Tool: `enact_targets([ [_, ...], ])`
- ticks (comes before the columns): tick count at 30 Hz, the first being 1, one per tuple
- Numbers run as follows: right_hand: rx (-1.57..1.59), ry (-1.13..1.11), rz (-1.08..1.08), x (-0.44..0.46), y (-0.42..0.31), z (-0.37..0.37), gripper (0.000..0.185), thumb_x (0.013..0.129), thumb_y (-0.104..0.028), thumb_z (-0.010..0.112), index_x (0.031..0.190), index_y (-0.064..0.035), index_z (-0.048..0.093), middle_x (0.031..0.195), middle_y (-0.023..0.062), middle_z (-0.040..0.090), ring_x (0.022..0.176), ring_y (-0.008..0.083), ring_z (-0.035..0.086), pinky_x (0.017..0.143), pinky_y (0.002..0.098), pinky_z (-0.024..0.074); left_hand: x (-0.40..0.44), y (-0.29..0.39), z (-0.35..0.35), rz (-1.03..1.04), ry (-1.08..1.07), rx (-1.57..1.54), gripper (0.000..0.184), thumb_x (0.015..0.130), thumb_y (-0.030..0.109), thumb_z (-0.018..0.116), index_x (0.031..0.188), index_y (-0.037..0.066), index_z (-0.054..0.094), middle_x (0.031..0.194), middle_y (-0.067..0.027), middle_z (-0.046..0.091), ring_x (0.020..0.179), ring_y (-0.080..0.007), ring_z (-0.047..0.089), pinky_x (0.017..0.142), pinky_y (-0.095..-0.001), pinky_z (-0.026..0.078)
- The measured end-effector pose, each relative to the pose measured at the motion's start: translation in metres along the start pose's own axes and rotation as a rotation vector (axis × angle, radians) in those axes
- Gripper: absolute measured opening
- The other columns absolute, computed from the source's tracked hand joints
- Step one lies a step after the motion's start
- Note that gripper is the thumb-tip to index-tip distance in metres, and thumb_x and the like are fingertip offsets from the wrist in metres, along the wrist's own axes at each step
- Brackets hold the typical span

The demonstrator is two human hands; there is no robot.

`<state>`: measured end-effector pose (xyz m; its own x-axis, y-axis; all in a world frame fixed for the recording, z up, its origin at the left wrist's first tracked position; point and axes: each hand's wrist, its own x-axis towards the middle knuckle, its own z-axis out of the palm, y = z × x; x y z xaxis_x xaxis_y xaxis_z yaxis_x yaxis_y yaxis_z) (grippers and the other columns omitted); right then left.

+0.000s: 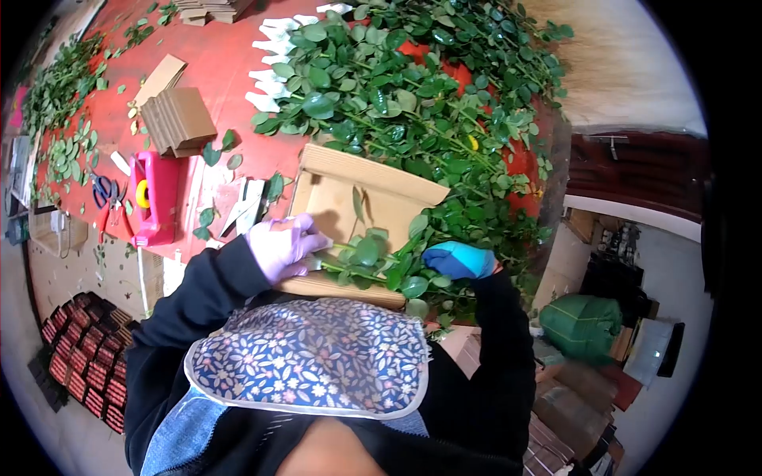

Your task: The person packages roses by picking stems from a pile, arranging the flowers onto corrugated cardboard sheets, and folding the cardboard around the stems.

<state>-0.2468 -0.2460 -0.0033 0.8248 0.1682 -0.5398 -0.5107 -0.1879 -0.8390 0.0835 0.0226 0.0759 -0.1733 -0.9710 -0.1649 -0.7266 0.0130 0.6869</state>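
Note:
My left hand (pixel 287 247), in a thin lilac glove, is closed around the left end of a leafy flower stem (pixel 367 252). What sits at that end is mostly hidden by the fingers. Under the stem is an open cardboard box (pixel 371 184), with a loose leaf inside it. My right hand (pixel 459 260), in a blue and turquoise glove, is curled closed on the leafy right part of the stem, at the box's right side. Beyond the box lies a big pile of leafy stems (pixel 397 103), several with white-wrapped heads (pixel 268 87) at their left ends.
On the red table (pixel 230 63) are folded cardboard pieces (pixel 178 120), a pink tape dispenser (pixel 155 198), dark-handled scissors (pixel 103 190) and orange-handled pliers or cutters (pixel 116 220). Loose leaves (pixel 75 151) are scattered at left. A green bundle (pixel 581 327) stands at the right.

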Motion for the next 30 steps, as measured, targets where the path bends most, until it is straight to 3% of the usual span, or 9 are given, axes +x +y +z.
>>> enact_targets([
  [3, 0.043, 0.080, 0.203, -0.007, -0.023, 0.009, 0.030, 0.089, -0.012, 0.060, 0.117, -0.0010, 0.064, 0.094, 0.0045, 0.068, 0.084, 0.0135, 0.060, 0.076, 0.0284, 0.0504, -0.001, 0.004, 0.009, -0.017, 0.053, 0.087, 0.052, 0.071, 0.012, 0.077, 0.120, 0.014, 0.062, 0.103, -0.0086, 0.059, 0.086, -0.0276, 0.067, 0.074, -0.0385, 0.056],
  [5, -0.154, 0.165, 0.153, -0.021, -0.055, 0.003, 0.028, 0.088, -0.015, 0.064, 0.113, -0.0026, 0.067, 0.096, 0.0102, 0.071, 0.084, 0.0185, 0.065, 0.077, 0.0320, 0.0517, -0.001, 0.003, 0.024, 0.023, 0.157, 0.190, 0.044, 0.072, 0.016, 0.076, 0.114, 0.012, 0.063, 0.099, -0.0086, 0.060, 0.075, -0.0270, 0.067, 0.065, -0.0378, 0.057],
  [7, -0.468, 0.319, 0.283, -0.038, -0.123, -0.006, 0.026, 0.086, -0.018, 0.068, 0.109, -0.0053, 0.069, 0.096, 0.0147, 0.071, 0.087, 0.0287, 0.069, 0.079, 0.0372, 0.0533, 0.002, 0.005, 0.030, 0.017, 0.242, 0.197, 0.015, 0.090, 0.018, 0.061, 0.102, 0.011, 0.064, 0.089, -0.0082, 0.056, 0.069, -0.0257, 0.064, 0.058, -0.0386, 0.054],
  [12, -0.999, 0.815, -0.203, 0.015, -0.225, -0.059, 0.019, 0.082, -0.011, 0.070, 0.100, -0.0081, 0.067, 0.089, 0.0088, 0.066, 0.076, 0.0303, 0.062, 0.064, 0.0410, 0.0471, 0.002, 0.008, 0.032, 0.001, 0.271, 0.149, 0.013, 0.092, 0.018, 0.060, 0.101, 0.011, 0.063, 0.087, -0.0090, 0.056, 0.070, -0.0260, 0.064, 0.058, -0.0388, 0.054],
  [13, -1.098, 0.938, -0.566, 0.048, -0.209, -0.086, 0.021, 0.082, -0.012, 0.070, 0.103, -0.0078, 0.067, 0.089, 0.0090, 0.066, 0.080, 0.0298, 0.062, 0.067, 0.0399, 0.0474, 0.002, 0.011, 0.028, -0.006, 0.258, 0.173, 0.012, 0.092, 0.018, 0.059, 0.100, 0.011, 0.063, 0.087, -0.0088, 0.056, 0.070, -0.0259, 0.064, 0.058, -0.0388, 0.054],
  [21, -1.292, 0.812, 0.075, 0.270, -0.120, -0.196, 0.021, 0.086, -0.029, 0.061, 0.091, -0.0101, 0.066, 0.083, 0.0175, 0.068, 0.080, 0.0376, 0.066, 0.073, 0.0519, 0.0495, -0.001, 0.003, 0.040, -0.098, 0.156, 0.172, 0.027, 0.085, 0.015, 0.062, 0.112, 0.013, 0.063, 0.096, -0.0079, 0.060, 0.075, -0.0244, 0.067, 0.062, -0.0355, 0.056],
  [24, -1.297, 0.929, 0.117, 0.249, -0.139, -0.193, 0.018, 0.087, -0.024, 0.058, 0.090, -0.0099, 0.068, 0.085, 0.0169, 0.069, 0.081, 0.0364, 0.067, 0.071, 0.0492, 0.0517, -0.004, 0.007, 0.033, -0.044, 0.179, 0.190, 0.030, 0.084, 0.013, 0.062, 0.114, 0.011, 0.061, 0.097, -0.0081, 0.060, 0.078, -0.0249, 0.067, 0.064, -0.0356, 0.056],
  [25, -1.238, 1.041, -0.129, 0.224, -0.157, -0.183, 0.015, 0.087, -0.021, 0.057, 0.091, -0.0093, 0.066, 0.086, 0.0169, 0.067, 0.079, 0.0370, 0.067, 0.069, 0.0470, 0.0522, -0.006, 0.005, 0.036, -0.015, 0.219, 0.173, 0.030, 0.084, 0.013, 0.062, 0.114, 0.011, 0.060, 0.097, -0.0079, 0.060, 0.077, -0.0252, 0.067, 0.063, -0.0355, 0.056],
  [30, -1.190, 1.089, -0.346, 0.090, -0.259, -0.097, 0.014, 0.089, -0.015, 0.061, 0.101, -0.0101, 0.062, 0.083, 0.0157, 0.060, 0.076, 0.0383, 0.060, 0.066, 0.0455, 0.0475, -0.006, 0.009, 0.028, -0.001, 0.282, 0.157, 0.033, 0.083, 0.016, 0.065, 0.115, 0.014, 0.060, 0.097, -0.0069, 0.062, 0.077, -0.0248, 0.067, 0.059, -0.0352, 0.056],
])
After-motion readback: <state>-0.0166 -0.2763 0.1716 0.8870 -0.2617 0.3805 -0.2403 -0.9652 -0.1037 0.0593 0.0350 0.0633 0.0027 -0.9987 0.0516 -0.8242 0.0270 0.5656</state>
